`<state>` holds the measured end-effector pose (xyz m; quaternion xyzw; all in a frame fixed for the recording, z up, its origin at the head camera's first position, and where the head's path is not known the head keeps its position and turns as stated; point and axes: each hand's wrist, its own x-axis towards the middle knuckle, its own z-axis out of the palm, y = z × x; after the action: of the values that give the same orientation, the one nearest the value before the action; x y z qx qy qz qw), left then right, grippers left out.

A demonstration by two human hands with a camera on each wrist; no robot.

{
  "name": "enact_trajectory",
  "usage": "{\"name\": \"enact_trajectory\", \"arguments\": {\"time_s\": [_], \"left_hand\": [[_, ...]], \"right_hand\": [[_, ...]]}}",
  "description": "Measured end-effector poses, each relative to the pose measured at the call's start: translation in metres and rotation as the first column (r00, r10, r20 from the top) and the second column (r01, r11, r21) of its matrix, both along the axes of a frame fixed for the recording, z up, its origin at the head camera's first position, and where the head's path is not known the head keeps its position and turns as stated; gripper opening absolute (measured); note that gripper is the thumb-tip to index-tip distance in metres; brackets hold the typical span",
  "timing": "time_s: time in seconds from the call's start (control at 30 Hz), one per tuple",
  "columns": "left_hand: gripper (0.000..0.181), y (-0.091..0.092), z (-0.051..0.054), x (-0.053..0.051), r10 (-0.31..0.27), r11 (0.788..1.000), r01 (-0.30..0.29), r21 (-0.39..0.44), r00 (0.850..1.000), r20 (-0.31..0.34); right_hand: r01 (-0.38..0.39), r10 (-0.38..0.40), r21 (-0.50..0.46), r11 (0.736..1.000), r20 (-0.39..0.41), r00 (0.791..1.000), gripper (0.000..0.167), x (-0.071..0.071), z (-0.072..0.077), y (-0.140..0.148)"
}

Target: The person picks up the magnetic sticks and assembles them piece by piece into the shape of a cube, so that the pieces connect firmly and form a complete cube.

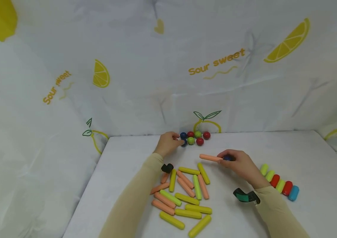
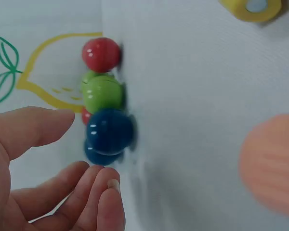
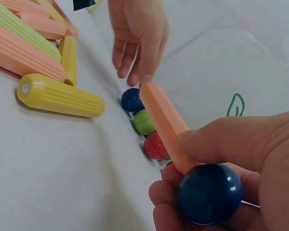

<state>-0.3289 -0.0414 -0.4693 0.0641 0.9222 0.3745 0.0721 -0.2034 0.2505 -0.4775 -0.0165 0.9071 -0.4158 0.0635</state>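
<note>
Dialled from the right hand (image 1: 241, 165) in the head view, that hand grasps an orange stick (image 1: 209, 157) between thumb and fingers, a blue ball (image 3: 210, 194) at the stick's near end, over the white table (image 1: 232, 218); the left hand (image 1: 167, 144), between nine and ten o'clock, has thumb and fingers parted, gripping nothing, beside two more blue balls (image 2: 110, 131); green and red balls (image 1: 199, 141) crowd these at ten o'clock, against the lemon-print cloth (image 1: 147, 89). Loose yellow, orange and green sticks (image 1: 187, 198) litter eight o'clock, the left sleeve (image 1: 135, 191) covering some ends; six short cylinders (image 1: 287, 188) line up near four.
</note>
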Motion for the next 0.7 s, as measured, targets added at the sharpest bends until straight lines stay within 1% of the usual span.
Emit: {"name": "enact_trajectory", "arguments": {"time_s": [0.07, 0.13, 0.2, 0.3, 0.43, 0.53, 0.63, 0.7], "left_hand": [[0.045, -0.001, -0.006, -0.004, 0.029, 0.999, -0.030, 0.016, 0.999, 0.038], [0.048, 0.000, -0.011, -0.006, 0.045, 0.999, -0.047, 0.022, 0.997, 0.069], [0.050, 0.001, -0.014, -0.008, 0.050, 0.998, -0.052, 0.023, 0.995, 0.083], [0.049, 0.004, -0.018, -0.011, 0.041, 0.999, -0.044, 0.027, 0.995, 0.092], [0.044, 0.005, -0.018, -0.012, 0.031, 0.999, -0.032, 0.016, 0.996, 0.084], [0.040, 0.005, -0.018, -0.012, 0.035, 0.999, -0.034, -0.005, 0.996, 0.086], [0.038, 0.002, -0.016, -0.009, 0.040, 0.999, -0.038, -0.017, 0.995, 0.096], [0.036, 0.000, -0.014, -0.005, 0.038, 0.999, -0.036, -0.016, 0.994, 0.099]], "right_hand": [[0.009, -0.009, -0.003, 1.000, 0.006, 1.000, 0.031, 0.000, 0.001, 0.000], [0.013, -0.013, -0.006, 1.000, 0.006, 1.000, 0.031, 0.000, 0.001, 0.000], [0.015, -0.015, -0.007, 1.000, 0.002, 1.000, 0.031, 0.000, 0.002, 0.000], [0.020, -0.020, -0.007, 1.000, 0.004, 1.000, 0.030, 0.001, 0.001, 0.001], [0.022, -0.022, -0.008, 1.000, 0.009, 1.000, 0.030, 0.001, 0.001, 0.000], [0.021, -0.021, -0.007, 1.000, 0.008, 1.000, 0.030, 0.001, 0.001, 0.001], [0.021, -0.021, -0.003, 1.000, 0.005, 1.000, 0.029, 0.001, 0.001, 0.001], [0.020, -0.020, 0.000, 1.000, 0.000, 1.000, 0.030, 0.000, 0.001, 0.003]]}}
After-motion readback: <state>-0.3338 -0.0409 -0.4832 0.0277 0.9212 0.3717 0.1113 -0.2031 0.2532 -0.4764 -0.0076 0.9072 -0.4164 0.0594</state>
